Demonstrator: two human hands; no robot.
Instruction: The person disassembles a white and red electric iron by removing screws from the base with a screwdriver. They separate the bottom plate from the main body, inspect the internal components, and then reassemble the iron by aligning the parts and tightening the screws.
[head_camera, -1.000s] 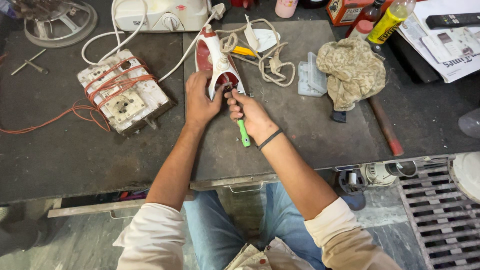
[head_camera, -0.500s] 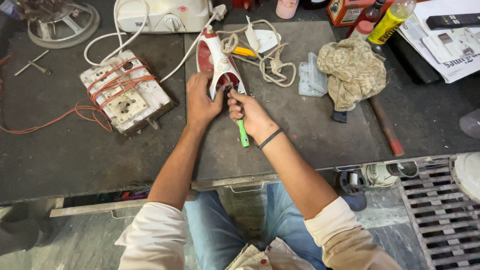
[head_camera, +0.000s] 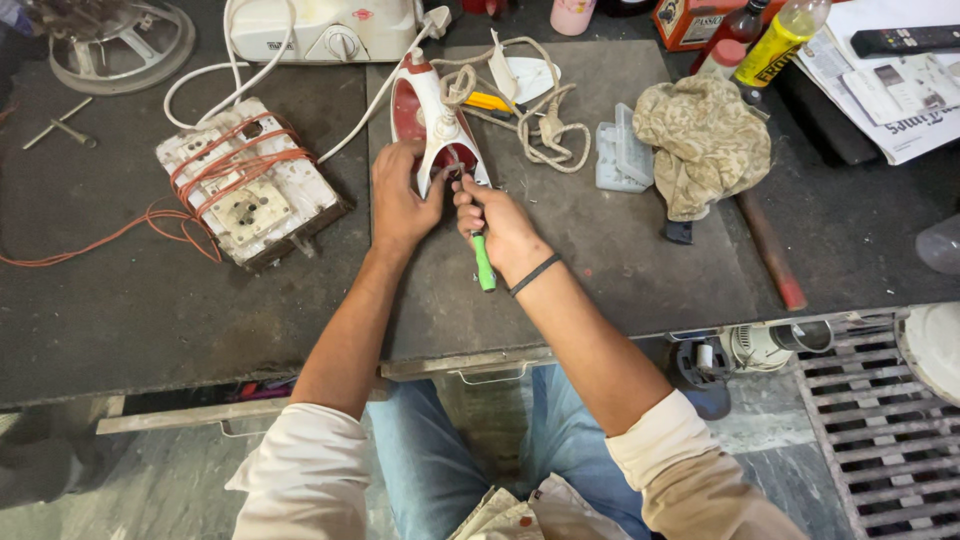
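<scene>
A red and white clothes iron (head_camera: 428, 118) lies on its side on the dark workbench (head_camera: 150, 310), its beige cord (head_camera: 540, 125) coiled behind it. My left hand (head_camera: 398, 198) grips the near end of the iron and holds it still. My right hand (head_camera: 500, 222) is closed around a green-handled screwdriver (head_camera: 484, 262), whose tip points into the iron's rear end. A dark band circles my right wrist.
A white socket board wrapped in orange wire (head_camera: 245, 190) sits left of the iron. A crumpled cloth (head_camera: 705, 140), a clear plastic box (head_camera: 618, 150), a red-tipped rod (head_camera: 768, 250), bottles and papers lie right. A white appliance (head_camera: 320, 28) stands behind.
Both hands stay on the iron; the screwdriver hand has shifted only slightly, and the view has barely moved.
</scene>
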